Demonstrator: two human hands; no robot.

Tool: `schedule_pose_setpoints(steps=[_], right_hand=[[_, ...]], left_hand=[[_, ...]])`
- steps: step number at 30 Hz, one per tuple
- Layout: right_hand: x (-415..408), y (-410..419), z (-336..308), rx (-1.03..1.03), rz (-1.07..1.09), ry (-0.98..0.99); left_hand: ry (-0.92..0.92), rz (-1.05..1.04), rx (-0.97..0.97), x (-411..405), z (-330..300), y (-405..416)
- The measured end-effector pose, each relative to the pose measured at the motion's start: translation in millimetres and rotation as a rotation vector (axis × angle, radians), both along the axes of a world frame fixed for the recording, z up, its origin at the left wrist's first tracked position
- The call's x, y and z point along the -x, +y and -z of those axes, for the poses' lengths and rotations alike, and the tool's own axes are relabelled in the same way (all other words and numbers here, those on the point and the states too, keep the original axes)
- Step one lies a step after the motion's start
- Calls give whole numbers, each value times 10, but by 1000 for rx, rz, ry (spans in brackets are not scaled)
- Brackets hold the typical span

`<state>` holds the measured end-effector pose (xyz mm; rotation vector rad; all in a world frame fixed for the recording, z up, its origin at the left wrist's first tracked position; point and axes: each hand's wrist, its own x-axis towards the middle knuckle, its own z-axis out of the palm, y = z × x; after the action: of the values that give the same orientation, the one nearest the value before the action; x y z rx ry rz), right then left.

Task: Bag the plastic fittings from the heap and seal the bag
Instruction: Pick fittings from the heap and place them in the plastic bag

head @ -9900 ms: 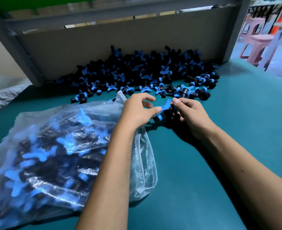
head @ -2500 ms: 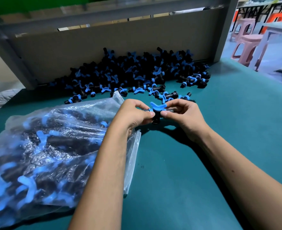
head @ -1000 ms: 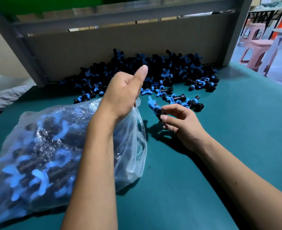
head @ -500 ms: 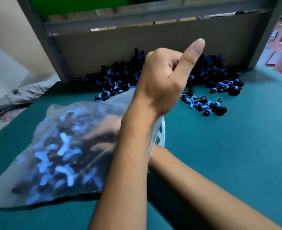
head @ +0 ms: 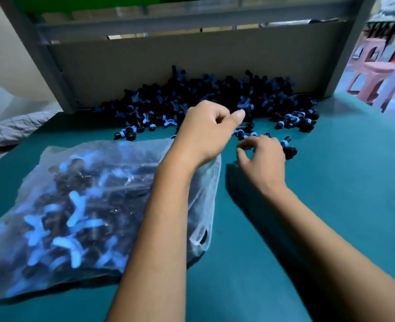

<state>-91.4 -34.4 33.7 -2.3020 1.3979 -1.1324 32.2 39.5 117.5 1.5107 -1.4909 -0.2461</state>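
A heap of black and blue plastic fittings (head: 215, 98) lies against the grey back panel. The clear plastic bag (head: 80, 205), bulging with fittings, lies on the teal table at the left, its mouth (head: 211, 173) facing right. My left hand (head: 205, 133) hovers over the bag's mouth at the heap's near edge, fingers curled, thumb pointing at the heap, with nothing visible in it. To its right, my right hand (head: 261, 156) is over a few loose fittings (head: 287, 147), its fingers bent, thumb and forefinger close together, holding nothing that I can see.
The teal table (head: 331, 194) stretches to the right and front. A grey metal frame (head: 50, 66) and back panel bound the far side. Pink plastic stools (head: 375, 73) stand beyond the right edge. Grey cloth (head: 13, 129) lies off the left edge.
My left hand has come down from holding the bag's mouth up, and the bag now lies flat. My right hand has come out of the bag and moved to the loose fittings.
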Motion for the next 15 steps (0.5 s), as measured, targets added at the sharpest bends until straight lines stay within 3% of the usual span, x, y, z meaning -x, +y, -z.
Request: schedule_pose_setpoints(steps=[2, 5, 12, 15], right_hand=[[256, -225, 114, 2, 171, 252], [407, -316, 228, -84, 167, 313], [563, -382, 215, -67, 117, 73], [593, -328, 217, 41, 47, -210]], left_hand=[[-31, -44, -145, -26, 138, -60], [-76, -88, -251, -52, 283, -114], [-45, -136, -291, -101, 399, -152], [19, -156, -296, -133, 470, -182]])
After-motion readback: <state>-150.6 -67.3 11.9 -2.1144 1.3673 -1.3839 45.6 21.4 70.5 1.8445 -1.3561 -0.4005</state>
